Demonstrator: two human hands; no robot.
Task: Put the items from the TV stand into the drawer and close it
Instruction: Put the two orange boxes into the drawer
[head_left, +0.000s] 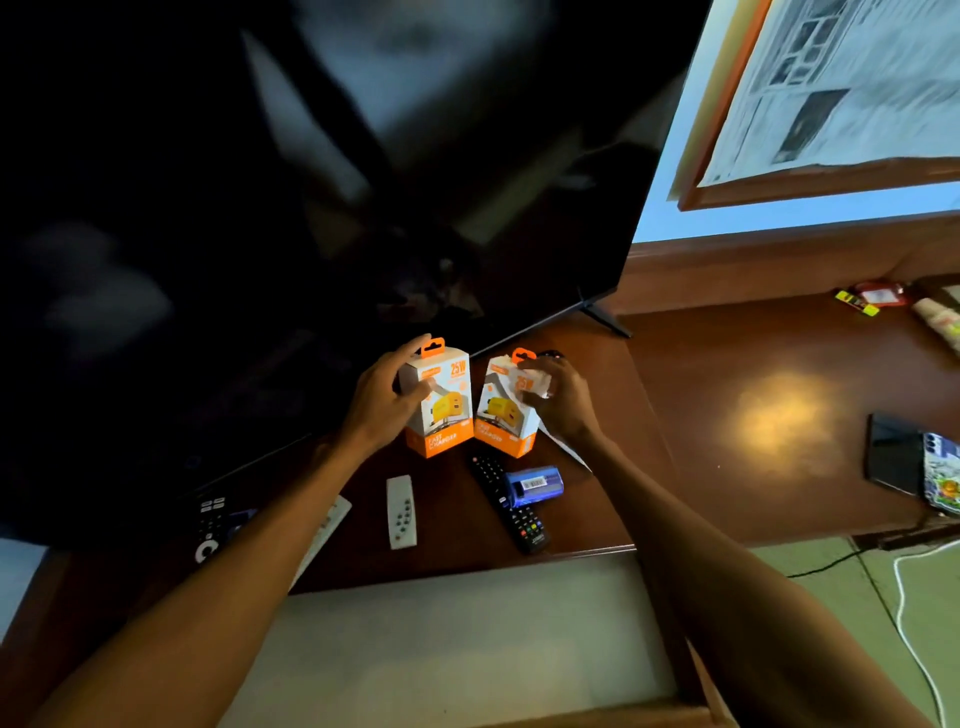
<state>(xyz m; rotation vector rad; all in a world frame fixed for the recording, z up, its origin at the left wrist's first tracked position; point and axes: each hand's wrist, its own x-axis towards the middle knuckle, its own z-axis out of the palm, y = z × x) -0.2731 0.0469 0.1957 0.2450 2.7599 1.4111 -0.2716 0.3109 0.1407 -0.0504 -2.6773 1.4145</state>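
Note:
Two white-and-orange charger boxes stand upright side by side on the dark wooden TV stand (675, 395). My left hand (382, 402) grips the left charger box (444, 410) from its left side. My right hand (558, 397) closes on the top of the right charger box (501, 415). In front of them lie a white remote (401, 512), a black remote (511, 506) and a blue cylinder (535, 484) resting across it. Another black remote (210, 525) and a white one (330, 525) lie under my left forearm. The open drawer (467, 634), pale inside, is below the stand's front edge.
A large black TV (311, 208) leans over the stand on thin feet (605, 317). Two phones (914, 462) lie at the right edge, small packets (878, 299) at the far right. Cables (904, 613) run over the green floor. A framed picture (831, 93) hangs on the wall.

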